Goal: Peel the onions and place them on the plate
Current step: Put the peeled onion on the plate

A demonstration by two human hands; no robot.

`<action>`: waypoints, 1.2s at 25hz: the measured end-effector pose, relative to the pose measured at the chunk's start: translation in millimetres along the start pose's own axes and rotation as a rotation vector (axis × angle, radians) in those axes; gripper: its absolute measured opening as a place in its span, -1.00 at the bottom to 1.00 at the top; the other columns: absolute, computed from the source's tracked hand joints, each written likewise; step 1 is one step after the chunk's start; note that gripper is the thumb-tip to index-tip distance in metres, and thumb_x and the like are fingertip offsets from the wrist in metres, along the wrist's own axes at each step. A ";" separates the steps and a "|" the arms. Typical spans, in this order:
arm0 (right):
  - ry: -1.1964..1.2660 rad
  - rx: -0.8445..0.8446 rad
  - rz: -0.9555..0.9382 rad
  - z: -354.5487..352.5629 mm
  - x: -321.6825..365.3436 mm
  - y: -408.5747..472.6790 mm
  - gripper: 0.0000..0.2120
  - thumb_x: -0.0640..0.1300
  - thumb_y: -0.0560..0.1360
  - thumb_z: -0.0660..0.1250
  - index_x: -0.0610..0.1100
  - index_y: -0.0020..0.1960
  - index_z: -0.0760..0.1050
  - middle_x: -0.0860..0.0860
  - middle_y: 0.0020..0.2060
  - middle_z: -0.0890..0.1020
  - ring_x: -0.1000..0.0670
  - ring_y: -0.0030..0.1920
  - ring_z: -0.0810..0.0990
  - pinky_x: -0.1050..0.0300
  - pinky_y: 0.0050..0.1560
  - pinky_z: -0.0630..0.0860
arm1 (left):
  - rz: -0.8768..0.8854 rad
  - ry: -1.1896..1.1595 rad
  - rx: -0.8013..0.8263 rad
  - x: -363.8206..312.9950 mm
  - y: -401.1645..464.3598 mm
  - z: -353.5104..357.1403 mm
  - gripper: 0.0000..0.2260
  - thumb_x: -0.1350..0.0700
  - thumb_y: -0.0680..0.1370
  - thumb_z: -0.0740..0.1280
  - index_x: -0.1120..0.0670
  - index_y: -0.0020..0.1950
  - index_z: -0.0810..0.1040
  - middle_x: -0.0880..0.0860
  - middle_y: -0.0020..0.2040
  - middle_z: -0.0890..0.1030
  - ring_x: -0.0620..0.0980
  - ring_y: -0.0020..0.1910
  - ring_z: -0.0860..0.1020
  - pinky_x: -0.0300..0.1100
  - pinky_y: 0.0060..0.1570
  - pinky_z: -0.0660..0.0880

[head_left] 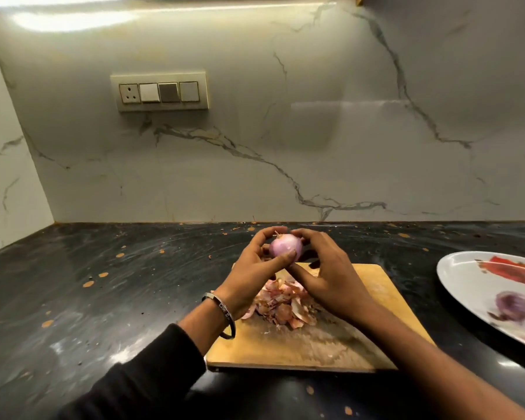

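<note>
An onion (285,248), pale pink and mostly stripped of skin, is held in the air above the far edge of a wooden board (309,344) on a dark counter (103,298). It is gripped by the left hand (255,268), whose fingers curl over its top while the thumb is pressed against its near side. The right hand (328,277) is cupped round the onion's right side, fingers curled against it. A heap of peels (282,304) is piled on the board below the hands. A metal bangle (222,313) is worn on the left wrist above a black sleeve (152,377). A white plate (467,286) lies at the right edge, well apart from the board, with a darker peeled onion (514,305) on it. A switch panel (161,92) is set in the marble wall (315,131) behind.
</note>
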State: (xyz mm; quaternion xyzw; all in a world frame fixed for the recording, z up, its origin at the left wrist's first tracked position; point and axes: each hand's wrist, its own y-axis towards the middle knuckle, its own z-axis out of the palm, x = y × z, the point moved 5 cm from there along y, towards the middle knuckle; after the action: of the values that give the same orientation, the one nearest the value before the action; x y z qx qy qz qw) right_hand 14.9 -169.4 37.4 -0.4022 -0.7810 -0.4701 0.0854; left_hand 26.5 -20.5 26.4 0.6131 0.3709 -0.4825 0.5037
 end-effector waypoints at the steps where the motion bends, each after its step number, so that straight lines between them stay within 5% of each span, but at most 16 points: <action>1: -0.002 -0.003 0.022 -7.6 -1.4 -4.0 -0.49 -0.11 0.46 0.52 -0.11 0.35 0.44 0.01 0.14 0.56 0.11 0.04 0.60 0.44 -0.05 0.47 | -0.011 0.033 -0.001 -3.1 0.6 6.0 -0.56 0.14 0.50 0.47 -0.03 0.33 0.44 0.09 0.12 0.58 -0.15 -0.05 0.62 -0.26 -0.13 0.53; 6: -0.128 -0.032 0.134 -74.9 -19.6 -31.9 -0.46 0.05 0.42 0.53 -0.06 0.33 0.46 0.06 0.10 0.58 0.12 0.01 0.59 0.17 0.03 0.59 | -0.058 0.139 0.087 -15.7 10.9 70.2 -0.49 0.19 0.43 0.54 0.09 0.30 0.41 0.07 0.18 0.57 -0.03 0.11 0.59 -0.29 -0.11 0.56; 17: -0.577 -0.075 0.428 -230.9 -94.0 -126.2 -0.54 0.22 0.46 0.39 0.08 0.29 0.50 0.09 0.14 0.65 0.03 0.10 0.59 0.00 0.10 0.51 | 0.022 0.361 0.303 8.2 42.6 270.8 -0.50 0.07 0.37 0.59 0.10 0.24 0.50 0.04 0.11 0.59 -0.07 0.03 0.57 -0.20 0.05 0.56; 23: -0.749 0.002 0.584 -250.7 -131.4 -160.0 -0.47 0.26 0.47 0.33 0.15 0.40 0.40 0.05 0.36 0.46 -0.04 0.34 0.41 -0.09 0.34 0.28 | 0.046 0.565 0.321 33.2 50.3 321.0 -0.49 -0.06 0.33 0.58 0.03 0.21 0.53 -0.02 0.08 0.60 -0.08 0.03 0.57 -0.24 0.00 0.52; 30: -0.644 0.153 0.676 -247.6 -150.7 -167.0 -0.41 0.15 0.52 0.33 0.11 0.51 0.32 0.00 0.44 0.37 -0.04 0.39 0.36 -0.11 0.39 0.30 | 0.016 0.734 0.357 46.1 54.3 329.8 -0.51 -0.17 0.38 0.51 -0.01 0.22 0.52 0.00 0.10 0.62 -0.03 0.04 0.57 -0.14 0.06 0.53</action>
State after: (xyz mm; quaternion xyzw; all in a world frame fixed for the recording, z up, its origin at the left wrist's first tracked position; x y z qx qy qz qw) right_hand -64.3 -490.0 -16.3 -0.7517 -0.6254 -0.2086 0.0167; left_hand 17.6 -355.5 -12.8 0.8254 0.4316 -0.2843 0.2273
